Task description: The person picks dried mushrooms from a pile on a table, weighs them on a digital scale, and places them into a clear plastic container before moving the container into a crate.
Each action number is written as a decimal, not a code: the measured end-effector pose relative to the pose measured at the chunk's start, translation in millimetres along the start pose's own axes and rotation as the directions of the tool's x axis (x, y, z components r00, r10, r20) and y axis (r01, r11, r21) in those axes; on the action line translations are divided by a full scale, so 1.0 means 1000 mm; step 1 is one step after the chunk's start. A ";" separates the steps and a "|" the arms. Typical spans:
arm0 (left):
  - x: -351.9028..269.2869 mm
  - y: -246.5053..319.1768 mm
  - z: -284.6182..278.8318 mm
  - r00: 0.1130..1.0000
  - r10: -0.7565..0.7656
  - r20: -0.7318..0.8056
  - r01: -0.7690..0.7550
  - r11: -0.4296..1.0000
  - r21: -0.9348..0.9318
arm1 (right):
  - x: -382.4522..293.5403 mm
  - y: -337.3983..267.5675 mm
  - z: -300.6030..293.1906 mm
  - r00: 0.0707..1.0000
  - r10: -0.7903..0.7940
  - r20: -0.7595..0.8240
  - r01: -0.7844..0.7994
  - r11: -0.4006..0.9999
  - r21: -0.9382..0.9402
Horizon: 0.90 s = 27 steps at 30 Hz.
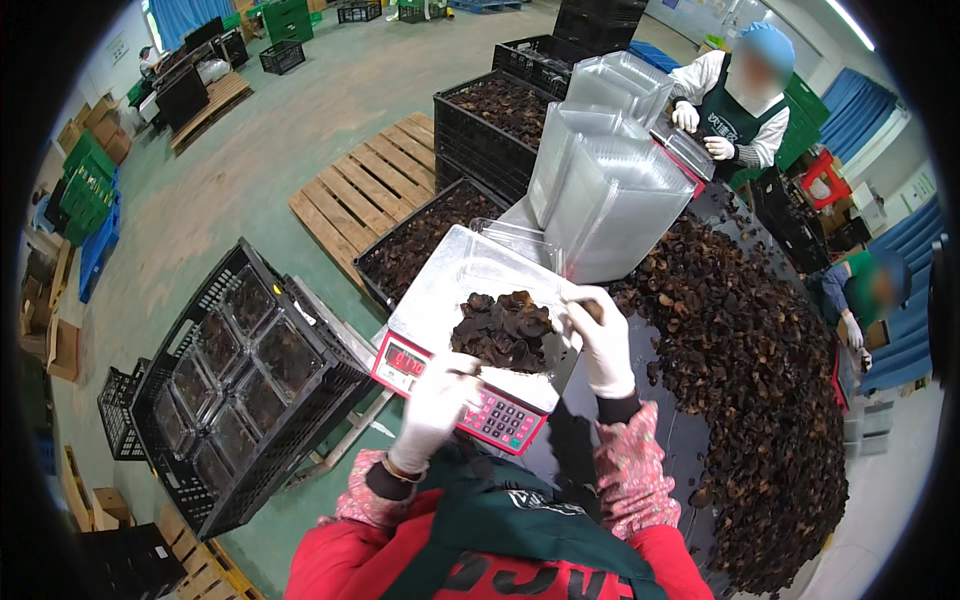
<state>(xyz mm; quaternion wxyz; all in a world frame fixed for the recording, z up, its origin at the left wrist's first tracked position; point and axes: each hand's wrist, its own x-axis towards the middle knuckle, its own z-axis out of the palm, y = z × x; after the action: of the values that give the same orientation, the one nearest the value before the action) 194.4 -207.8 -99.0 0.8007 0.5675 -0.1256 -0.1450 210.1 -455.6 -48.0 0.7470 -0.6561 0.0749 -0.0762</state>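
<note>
A red and silver digital scale (pixel 424 315) stands before me, its display lit with red digits. On its plate sits a clear plastic tray (pixel 551 360) with a heap of dark brown wood ear mushrooms (pixel 504 330). My gloved left hand (pixel 442 409) is at the tray's near left edge, over the scale's front panel; motion blur hides whether it grips anything. At the tray's right side is my gloved right hand (pixel 604 341), a small brown mushroom piece (pixel 592 310) between its thumb and fingers. A clear lid (pixel 510 236) lies behind the scale.
Loose mushrooms (pixel 750 390) cover the table at right. Stacked clear containers (pixel 615 202) rise behind the scale. At left, a black crate (pixel 232 390) holds filled boxes. A mushroom crate (pixel 427 232) and wooden pallet (pixel 360 187) lie beyond. Two co-workers (pixel 739 105) are at right.
</note>
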 end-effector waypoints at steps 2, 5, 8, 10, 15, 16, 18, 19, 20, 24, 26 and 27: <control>-0.006 -0.009 0.031 0.983 -0.008 0.183 0.012 1.000 -0.021 | -0.033 0.006 -0.001 0.995 0.097 -0.035 -0.093 0.990 0.102; -0.010 -0.045 0.075 0.932 0.163 0.325 -0.217 0.966 0.138 | -0.096 0.045 -0.023 0.982 0.157 0.110 -0.162 0.986 0.036; -0.016 -0.070 0.095 0.879 -0.142 0.456 -0.149 0.825 0.545 | -0.145 0.062 -0.027 0.956 0.282 0.077 -0.281 0.817 0.504; -0.019 -0.073 0.114 0.839 -0.072 0.540 -0.327 0.726 0.605 | -0.174 0.114 -0.059 0.965 0.260 -0.045 -0.165 0.727 0.667; -0.023 -0.104 0.140 0.766 -0.107 0.634 -0.430 0.648 0.628 | -0.193 0.136 -0.091 0.858 0.475 -0.193 -0.061 0.469 0.881; -0.021 -0.098 0.142 0.718 -0.192 0.669 -0.377 0.701 0.605 | -0.191 0.124 -0.087 0.833 0.504 -0.230 -0.045 0.476 0.878; -0.022 -0.084 0.147 0.714 -0.172 0.678 -0.353 0.749 0.562 | -0.194 0.112 -0.080 0.738 0.477 -0.478 -0.024 0.726 0.687; -0.020 -0.076 0.151 0.706 -0.168 0.688 -0.337 0.775 0.534 | -0.198 0.117 -0.093 0.747 0.463 -0.478 -0.053 0.757 0.651; -0.017 -0.066 0.150 0.693 -0.205 0.692 -0.315 0.777 0.546 | -0.202 0.122 -0.105 0.755 0.453 -0.474 -0.084 0.784 0.615; 0.002 -0.040 0.109 0.818 0.186 0.545 -0.463 0.775 0.430 | -0.166 0.092 -0.117 0.808 0.389 -0.442 -0.125 0.847 0.517; 0.017 -0.013 0.082 0.916 0.173 0.361 -0.354 0.771 0.529 | -0.141 0.068 -0.109 0.865 0.238 -0.441 -0.065 0.926 0.372; 0.023 -0.007 0.068 0.938 0.288 0.191 -0.345 0.822 0.453 | -0.124 0.054 -0.095 0.901 0.165 -0.401 -0.034 0.949 0.315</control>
<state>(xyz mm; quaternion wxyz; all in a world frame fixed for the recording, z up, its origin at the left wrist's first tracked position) 190.5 -278.1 -82.8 0.6392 0.7099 -0.2956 -0.0064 69.9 -514.4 -112.1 0.8068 -0.4981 0.2561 -0.1882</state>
